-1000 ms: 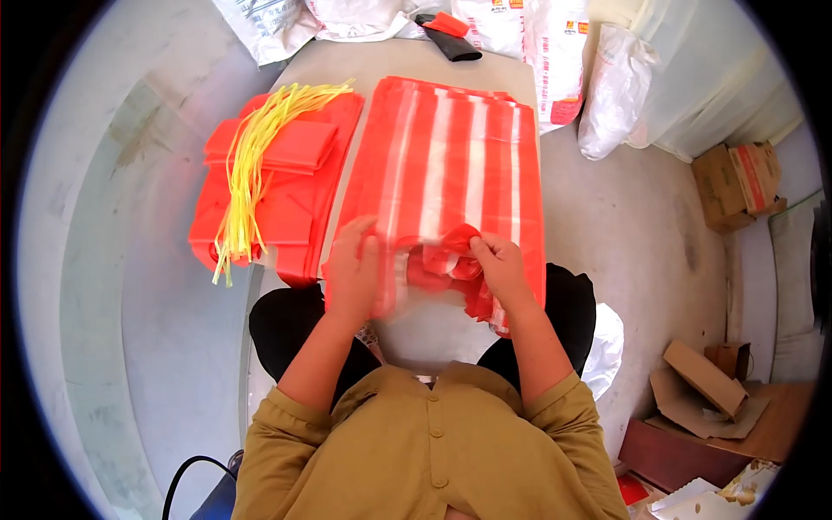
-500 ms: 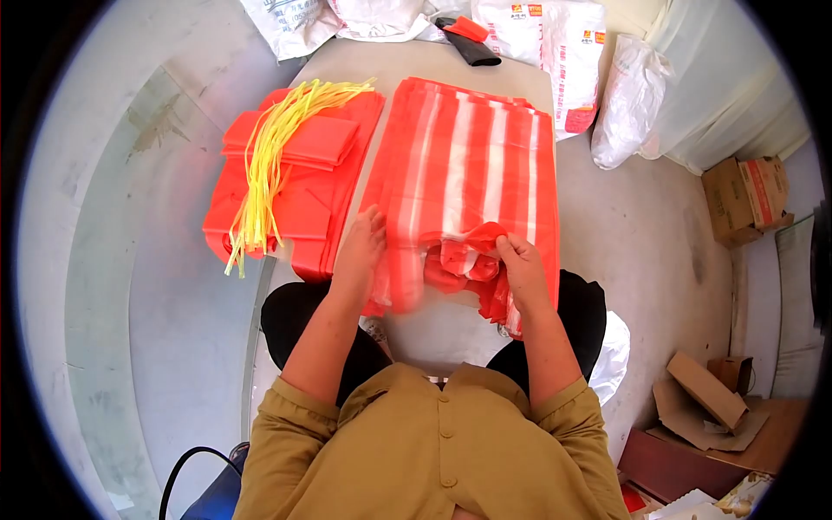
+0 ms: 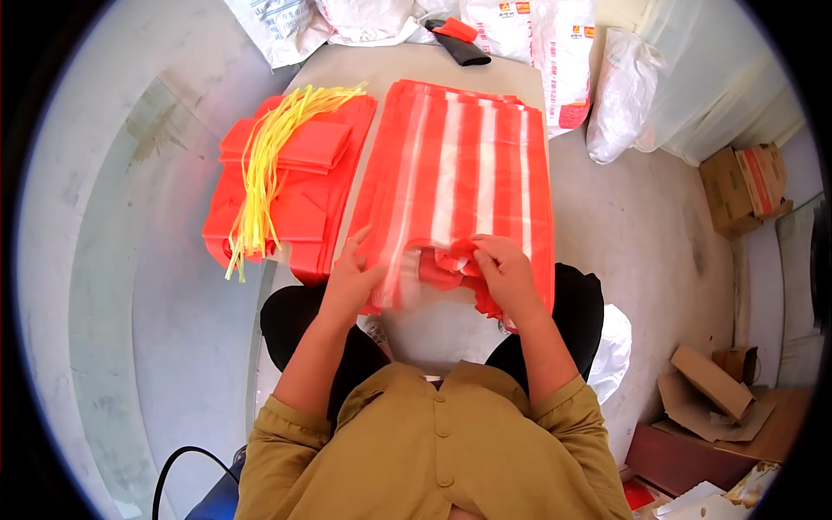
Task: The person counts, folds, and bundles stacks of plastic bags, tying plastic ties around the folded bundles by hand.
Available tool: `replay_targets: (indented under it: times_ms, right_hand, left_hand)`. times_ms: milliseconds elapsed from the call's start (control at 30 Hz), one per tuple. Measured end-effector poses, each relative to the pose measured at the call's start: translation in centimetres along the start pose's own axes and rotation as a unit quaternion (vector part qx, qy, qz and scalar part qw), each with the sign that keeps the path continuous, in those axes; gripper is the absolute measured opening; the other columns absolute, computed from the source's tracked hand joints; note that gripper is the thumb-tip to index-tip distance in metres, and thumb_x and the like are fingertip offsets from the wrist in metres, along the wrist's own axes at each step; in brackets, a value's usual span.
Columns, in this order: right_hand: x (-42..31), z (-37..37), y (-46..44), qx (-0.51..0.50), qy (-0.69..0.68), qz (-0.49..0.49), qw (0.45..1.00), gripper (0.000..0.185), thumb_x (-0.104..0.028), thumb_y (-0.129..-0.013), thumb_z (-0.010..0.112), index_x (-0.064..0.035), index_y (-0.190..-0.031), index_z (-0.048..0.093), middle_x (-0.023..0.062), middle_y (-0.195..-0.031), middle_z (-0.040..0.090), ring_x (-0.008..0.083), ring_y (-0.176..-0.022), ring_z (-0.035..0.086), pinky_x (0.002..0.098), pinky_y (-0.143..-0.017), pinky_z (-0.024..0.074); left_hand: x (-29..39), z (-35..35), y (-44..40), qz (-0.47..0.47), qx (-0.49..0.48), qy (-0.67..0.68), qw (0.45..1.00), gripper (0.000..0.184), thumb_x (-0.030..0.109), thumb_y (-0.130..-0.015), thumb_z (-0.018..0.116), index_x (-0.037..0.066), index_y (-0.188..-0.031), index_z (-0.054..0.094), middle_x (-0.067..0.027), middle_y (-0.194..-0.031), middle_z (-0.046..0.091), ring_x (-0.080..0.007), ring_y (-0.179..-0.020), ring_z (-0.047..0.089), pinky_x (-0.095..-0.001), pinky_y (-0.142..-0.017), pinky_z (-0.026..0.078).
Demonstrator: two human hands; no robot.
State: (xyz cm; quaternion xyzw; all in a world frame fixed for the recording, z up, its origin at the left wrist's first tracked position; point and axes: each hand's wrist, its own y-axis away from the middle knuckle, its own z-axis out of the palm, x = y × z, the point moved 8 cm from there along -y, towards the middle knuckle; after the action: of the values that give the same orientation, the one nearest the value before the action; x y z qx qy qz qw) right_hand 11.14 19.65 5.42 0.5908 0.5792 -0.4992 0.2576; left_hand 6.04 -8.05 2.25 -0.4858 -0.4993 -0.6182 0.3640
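A stack of red-and-white striped plastic bags (image 3: 446,169) lies before me, its near edge bunched and curled around the cut-out by the handles. My right hand (image 3: 507,270) pinches the red edge of a plastic bag at that cut-out. Over the stack's near left corner is my left hand (image 3: 348,282), thumb and fingers apart; whether it touches the plastic is hard to tell. The film beside it is blurred. To the left sits a pile of folded red plastic bags (image 3: 303,195), with a bundle of yellow strips (image 3: 260,165) draped across it.
White printed sacks (image 3: 364,19) line the far edge of the table (image 3: 364,65), near a black and red piece of plastic (image 3: 459,48). Cardboard boxes (image 3: 745,191) stand at the right, with an opened carton (image 3: 711,399) lower down. A blue object (image 3: 212,494) is at lower left.
My left hand has come down towards me, and its fingers have spread. My right hand has shifted slightly left, still pinching the bag's edge. The view has moved a little.
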Motion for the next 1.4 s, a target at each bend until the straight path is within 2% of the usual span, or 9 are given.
replay_targets:
  times_ms: [67, 233, 533, 833, 1033, 1133, 1233, 1333, 1400]
  right_hand:
    - [-2.6, 0.3, 0.7, -0.039, 0.131, -0.137, 0.981, 0.014, -0.012, -0.095, 0.069, -0.0036, -0.104, 0.076, 0.0119, -0.108, 0.072, 0.0323, -0.096, 0.064, 0.0423, -0.087, 0.053]
    - [-4.2, 0.8, 2.5, -0.059, 0.224, -0.144, 0.962, 0.019, -0.002, -0.089, 0.074, -0.0091, -0.106, 0.08, 0.0065, -0.104, 0.069, 0.028, -0.096, 0.06, 0.0383, -0.082, 0.0522]
    - [-4.4, 0.9, 5.0, -0.075, 0.235, -0.174, 0.953, 0.022, 0.0, -0.085, 0.075, -0.0096, -0.105, 0.078, 0.0066, -0.1, 0.067, 0.0273, -0.089, 0.061, 0.0382, -0.077, 0.0525]
    - [-4.5, 1.4, 5.4, -0.099, 0.26, -0.183, 0.943, 0.021, 0.0, -0.083, 0.072, -0.0089, -0.102, 0.075, 0.0057, -0.101, 0.066, 0.0264, -0.088, 0.061, 0.0379, -0.075, 0.0529]
    - [-4.7, 1.6, 5.4, -0.119, 0.264, -0.184, 0.939, 0.022, -0.004, -0.082, 0.067, -0.009, -0.102, 0.073, 0.0081, -0.1, 0.064, 0.0295, -0.091, 0.061, 0.0413, -0.078, 0.0517]
    - [-4.4, 1.6, 5.3, -0.124, 0.258, -0.176, 0.942, 0.023, -0.007, -0.083, 0.066, -0.0093, -0.104, 0.073, 0.0087, -0.099, 0.064, 0.0306, -0.092, 0.061, 0.0429, -0.079, 0.0513]
    - [-4.2, 1.8, 5.2, -0.126, 0.253, -0.175, 0.943, 0.023, -0.007, -0.083, 0.066, -0.0099, -0.105, 0.074, 0.0083, -0.099, 0.064, 0.0302, -0.092, 0.061, 0.0428, -0.078, 0.0512]
    - [-4.2, 1.9, 5.1, -0.137, 0.253, -0.162, 0.944, 0.022, -0.008, -0.084, 0.067, -0.0104, -0.104, 0.073, 0.0082, -0.099, 0.064, 0.0298, -0.093, 0.062, 0.0427, -0.078, 0.0513]
    - [-4.1, 1.9, 5.0, -0.138, 0.254, -0.156, 0.945, 0.021, -0.008, -0.084, 0.067, -0.0106, -0.104, 0.073, 0.0082, -0.098, 0.064, 0.0297, -0.093, 0.062, 0.0424, -0.079, 0.0513]
  left_hand:
    - [-0.9, -1.0, 0.3, -0.006, 0.002, 0.014, 1.0, 0.056, -0.001, -0.097, 0.066, 0.001, -0.15, 0.049, -0.0066, -0.113, 0.069, -0.0106, -0.095, 0.065, -0.0249, -0.085, 0.053]
    - [-0.3, -1.4, 2.0, -0.002, 0.0, 0.017, 1.0, 0.031, -0.001, -0.099, 0.064, -0.003, -0.13, 0.064, -0.0062, -0.113, 0.071, -0.0105, -0.101, 0.067, -0.026, -0.089, 0.054]
    - [2.0, 0.0, 4.0, 0.024, -0.039, -0.017, 0.999, 0.025, 0.001, -0.099, 0.064, -0.002, -0.124, 0.069, -0.0021, -0.107, 0.071, -0.0079, -0.095, 0.065, -0.023, -0.085, 0.052]
    - [7.1, 6.8, -0.7, 0.093, -0.058, -0.315, 0.943, 0.037, 0.011, -0.096, 0.066, 0.005, -0.133, 0.067, -0.009, -0.092, 0.069, -0.0145, -0.085, 0.066, -0.0306, -0.078, 0.054]
    - [5.1, 11.0, -4.3, 0.089, -0.109, -0.401, 0.905, 0.047, 0.027, -0.104, 0.061, 0.009, -0.147, 0.055, -0.0118, -0.092, 0.068, -0.0212, -0.079, 0.067, -0.0345, -0.077, 0.055]
    - [4.0, 11.3, -4.5, 0.035, -0.118, -0.342, 0.931, 0.059, 0.036, -0.105, 0.055, 0.01, -0.156, 0.045, -0.0168, -0.098, 0.073, -0.0291, -0.091, 0.07, -0.0423, -0.081, 0.054]
    - [3.5, 11.3, -4.4, 0.047, -0.144, -0.279, 0.948, 0.06, 0.035, -0.107, 0.052, 0.007, -0.159, 0.04, -0.0202, -0.105, 0.073, -0.0311, -0.097, 0.07, -0.0421, -0.083, 0.054]
    - [4.3, 11.3, -3.4, 0.058, -0.154, -0.217, 0.962, 0.044, 0.02, -0.108, 0.054, 0.008, -0.15, 0.051, -0.0133, -0.107, 0.07, -0.0223, -0.091, 0.067, -0.0343, -0.081, 0.055]
    - [5.0, 11.1, -3.2, 0.167, -0.126, -0.289, 0.934, 0.036, 0.011, -0.102, 0.058, 0.005, -0.137, 0.06, -0.0133, -0.11, 0.07, -0.0252, -0.095, 0.068, -0.0358, -0.082, 0.056]
